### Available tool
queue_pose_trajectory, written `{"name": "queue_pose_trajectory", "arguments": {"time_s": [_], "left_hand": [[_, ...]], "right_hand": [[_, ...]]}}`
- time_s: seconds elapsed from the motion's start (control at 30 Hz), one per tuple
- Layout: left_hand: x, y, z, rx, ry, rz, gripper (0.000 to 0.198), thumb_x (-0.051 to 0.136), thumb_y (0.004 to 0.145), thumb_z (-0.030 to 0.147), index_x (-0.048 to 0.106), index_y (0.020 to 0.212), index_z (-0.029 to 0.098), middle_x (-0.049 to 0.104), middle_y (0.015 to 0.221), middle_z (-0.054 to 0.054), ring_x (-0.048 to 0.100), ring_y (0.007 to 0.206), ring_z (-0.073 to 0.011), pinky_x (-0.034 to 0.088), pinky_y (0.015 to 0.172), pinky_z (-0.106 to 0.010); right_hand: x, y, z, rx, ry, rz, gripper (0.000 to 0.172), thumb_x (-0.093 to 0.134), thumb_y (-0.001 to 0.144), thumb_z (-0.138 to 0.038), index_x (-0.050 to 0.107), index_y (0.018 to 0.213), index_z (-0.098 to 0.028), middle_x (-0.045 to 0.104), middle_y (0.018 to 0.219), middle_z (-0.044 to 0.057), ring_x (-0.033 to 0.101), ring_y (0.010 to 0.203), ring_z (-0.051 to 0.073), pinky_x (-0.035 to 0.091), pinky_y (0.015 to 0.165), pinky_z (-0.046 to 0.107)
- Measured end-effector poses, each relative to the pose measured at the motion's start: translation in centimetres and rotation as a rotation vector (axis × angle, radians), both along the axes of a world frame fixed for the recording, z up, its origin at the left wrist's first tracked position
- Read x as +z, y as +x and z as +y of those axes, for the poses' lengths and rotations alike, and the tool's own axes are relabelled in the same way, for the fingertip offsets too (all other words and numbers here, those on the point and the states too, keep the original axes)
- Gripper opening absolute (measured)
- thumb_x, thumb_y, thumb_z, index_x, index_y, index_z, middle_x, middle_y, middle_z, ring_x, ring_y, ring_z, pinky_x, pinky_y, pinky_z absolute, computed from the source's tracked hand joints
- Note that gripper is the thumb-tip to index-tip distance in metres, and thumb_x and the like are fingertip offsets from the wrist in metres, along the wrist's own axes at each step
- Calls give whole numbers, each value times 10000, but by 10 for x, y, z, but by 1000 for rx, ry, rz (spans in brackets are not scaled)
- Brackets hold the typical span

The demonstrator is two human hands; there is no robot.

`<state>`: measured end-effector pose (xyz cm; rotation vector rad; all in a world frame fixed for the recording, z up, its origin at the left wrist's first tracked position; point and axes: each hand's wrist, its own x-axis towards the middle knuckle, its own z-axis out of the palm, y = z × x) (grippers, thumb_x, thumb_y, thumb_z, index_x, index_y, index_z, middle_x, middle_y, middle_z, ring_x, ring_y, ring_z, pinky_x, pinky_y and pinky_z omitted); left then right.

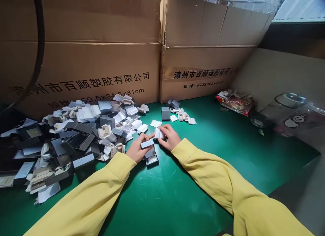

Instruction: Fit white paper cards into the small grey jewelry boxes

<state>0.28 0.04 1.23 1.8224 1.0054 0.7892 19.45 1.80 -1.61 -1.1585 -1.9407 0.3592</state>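
My left hand (137, 148) is closed around a small grey box lid (147, 144). Just below it, an open grey box (152, 159) sits on the green tabletop, a pale piece visible inside. My right hand (168, 137) pinches a folded white card insert (159, 133) between thumb and fingers, close to the left fingertips. A flat white card (155, 123) lies right behind the hands. Farther back stands a closed grey box (165, 113), beside several small pale inserts (183, 115).
To the left, a large heap of grey boxes and white inserts (83, 137) spreads over the table. Big cardboard cartons (101, 60) wall off the back. At the right are a red snack packet (235, 102) and a clear bottle (284, 109). A dark cable (39, 36) hangs at upper left.
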Motion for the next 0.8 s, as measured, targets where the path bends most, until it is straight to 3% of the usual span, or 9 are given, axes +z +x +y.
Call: {"name": "queue_pose_trajectory", "arguments": {"time_s": [0.1,0.23,0.37,0.5,0.63,0.8], "left_hand": [[-1,-1,0,-70,6,-43,206,523,798,313,340,787,219,571,1209,-145,430,1234,-235,403,898,-357],[-4,-1,-1,-67,8,-80,202,528,800,322,358,805,215,581,1193,-141,446,1221,-235,386,937,-378],[-5,2,-2,69,66,-66,178,521,794,316,428,892,201,609,1153,-129,523,1143,-228,399,942,-393],[-9,2,2,256,206,-158,314,486,795,276,497,1090,171,617,1126,-111,557,1084,-215,417,940,-378],[-16,-2,7,387,279,-131,202,488,781,262,584,933,169,642,971,-67,604,938,-194,464,867,-341],[-13,-2,6,427,247,-92,257,498,799,347,501,995,181,613,978,-61,592,904,-188,447,863,-365]], "right_hand": [[-2,3,-1,41,17,-14,471,582,695,-209,515,1160,-179,493,1034,94,533,900,190,509,723,303],[-1,3,-2,33,17,-41,445,611,701,-259,539,1135,-191,504,1005,86,545,847,179,511,690,294],[2,1,-5,-35,6,-83,428,637,686,-277,570,1099,-188,542,979,79,561,821,180,507,702,295],[3,1,-6,-71,-36,-72,420,630,714,-338,576,1098,-177,596,990,83,585,816,185,509,703,303],[2,0,-6,-37,-23,-52,403,646,705,-373,600,1061,-190,631,978,81,574,898,221,493,796,363],[4,-2,-7,3,-76,156,378,620,716,-366,606,1054,-196,609,977,76,574,878,193,519,742,324]]}}
